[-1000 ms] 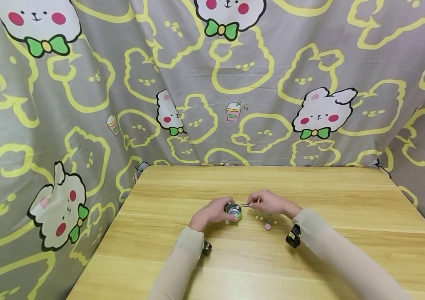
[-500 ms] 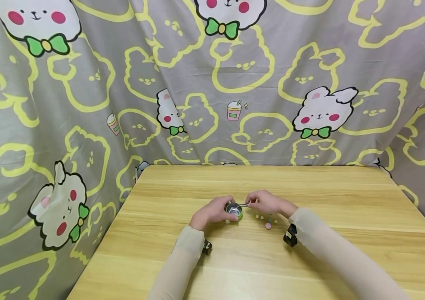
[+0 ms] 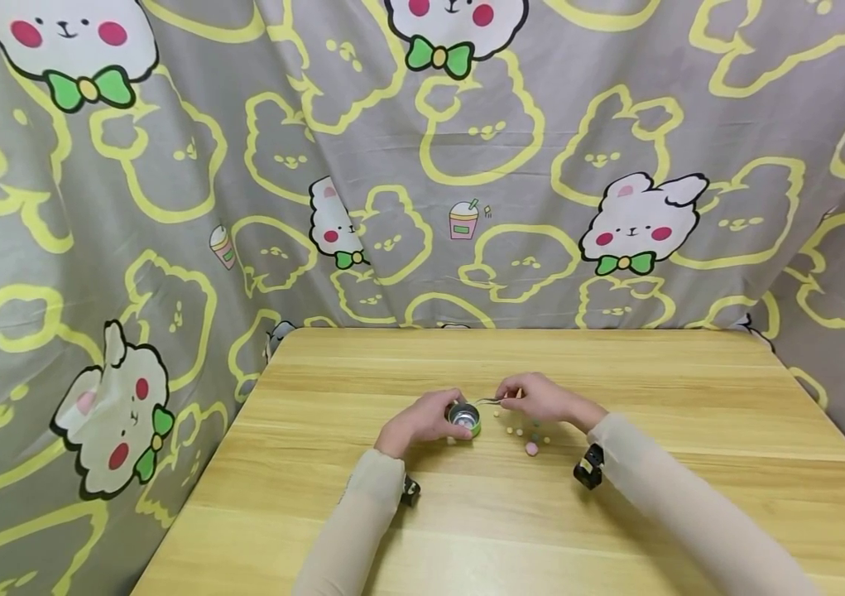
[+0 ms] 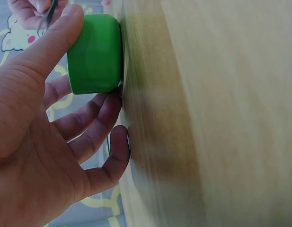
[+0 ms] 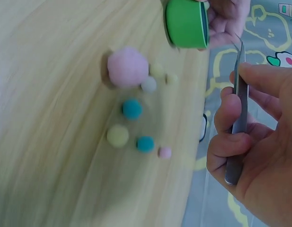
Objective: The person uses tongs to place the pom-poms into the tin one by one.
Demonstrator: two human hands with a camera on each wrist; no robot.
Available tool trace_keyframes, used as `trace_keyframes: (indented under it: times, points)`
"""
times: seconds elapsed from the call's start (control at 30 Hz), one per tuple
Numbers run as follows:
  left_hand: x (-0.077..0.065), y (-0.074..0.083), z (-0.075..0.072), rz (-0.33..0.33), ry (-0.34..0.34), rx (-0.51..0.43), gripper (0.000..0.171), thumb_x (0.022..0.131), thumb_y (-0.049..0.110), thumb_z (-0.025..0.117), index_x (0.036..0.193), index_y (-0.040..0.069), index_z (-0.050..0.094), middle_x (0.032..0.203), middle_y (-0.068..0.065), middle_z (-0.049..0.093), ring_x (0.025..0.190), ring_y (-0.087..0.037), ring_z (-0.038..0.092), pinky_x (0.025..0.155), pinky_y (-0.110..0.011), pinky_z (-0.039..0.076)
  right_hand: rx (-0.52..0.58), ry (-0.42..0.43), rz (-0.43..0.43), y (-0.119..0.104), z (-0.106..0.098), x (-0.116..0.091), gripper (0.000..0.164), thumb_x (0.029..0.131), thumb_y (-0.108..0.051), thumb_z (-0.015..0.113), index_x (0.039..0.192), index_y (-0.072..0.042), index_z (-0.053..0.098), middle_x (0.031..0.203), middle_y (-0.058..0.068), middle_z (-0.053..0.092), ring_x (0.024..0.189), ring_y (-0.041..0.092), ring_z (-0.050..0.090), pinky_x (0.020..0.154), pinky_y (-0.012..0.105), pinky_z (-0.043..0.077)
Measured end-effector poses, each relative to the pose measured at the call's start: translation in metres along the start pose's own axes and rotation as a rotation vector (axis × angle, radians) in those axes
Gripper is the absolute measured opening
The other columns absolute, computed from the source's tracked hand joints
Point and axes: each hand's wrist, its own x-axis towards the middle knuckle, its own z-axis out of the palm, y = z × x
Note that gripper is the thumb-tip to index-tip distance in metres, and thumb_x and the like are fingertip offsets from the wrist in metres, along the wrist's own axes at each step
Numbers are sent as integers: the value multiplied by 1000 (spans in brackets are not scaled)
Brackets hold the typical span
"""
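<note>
My left hand grips a small round green tin, thumb on one side and fingers on the other, with the tin standing on the table. Its open top and silvery inside show in the head view, with something pale at the bottom. Bent-tip metal tweezers lie between the thumb and curled fingers of my right hand. The tweezers' tips point left toward the tin, just right of its rim, with nothing between them. Close below the right hand lie several pom-poms, among them a big pink pom-pom and a blue pom-pom.
A pale pom-pom lies near the left thumb. The wooden table runs back to a grey curtain printed with rabbits. Each forearm wears a black wrist camera, such as the right one.
A second ago the tweezers held a small pale pom-pom over the tin; the tips then dipped into it. Now the right hand has drawn back right, tips bare. The left hand stays in place.
</note>
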Motion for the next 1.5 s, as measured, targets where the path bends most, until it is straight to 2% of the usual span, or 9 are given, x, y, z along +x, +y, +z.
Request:
trace_keyframes:
  times: [0.13,0.27,0.5,0.73,1.2,1.5]
  points:
    - [0,0,1,-8,-4,0,40,77,38,78,105,19,56,95,5,58,85,-10,54,75,-27,44,8,27,11,2,-7,-10,9,94,-14,59,99,-11,67,82,-5,59,70,14,50,63,29,41]
    - [-1,-1,2,-7,-8,-4,41,78,38,78,107,18,56,95,5,58,86,-11,54,75,-27,45,8,38,27,5,-13,-19,10,94,-15,59,99,-12,67,82,-6,59,69,15,49,62,29,41]
    - [-2,-2,5,-1,-8,-14,41,78,38,77,107,18,56,96,5,58,86,-10,54,75,-26,45,12,45,41,11,-22,-39,11,94,-13,59,100,-8,66,84,-2,60,68,14,48,60,29,42]
    - [-2,-2,4,-3,-9,-15,42,78,37,77,108,17,56,97,4,58,85,-11,54,75,-27,45,-2,52,42,21,-28,-56,9,94,-13,60,99,-9,66,84,0,60,70,13,48,60,28,41]
    - [-1,-1,0,-14,-15,-7,43,78,39,77,109,19,56,98,6,58,87,-10,55,77,-28,45,-91,31,16,42,-28,-83,6,91,-12,63,95,-13,68,82,-4,61,70,7,49,62,26,42]
    - [0,-1,1,-10,-17,-17,43,78,39,77,109,18,56,98,5,58,86,-11,55,75,-28,45,-64,-13,70,49,-22,-94,7,93,-17,62,97,-14,66,84,-6,59,70,8,48,61,26,41]
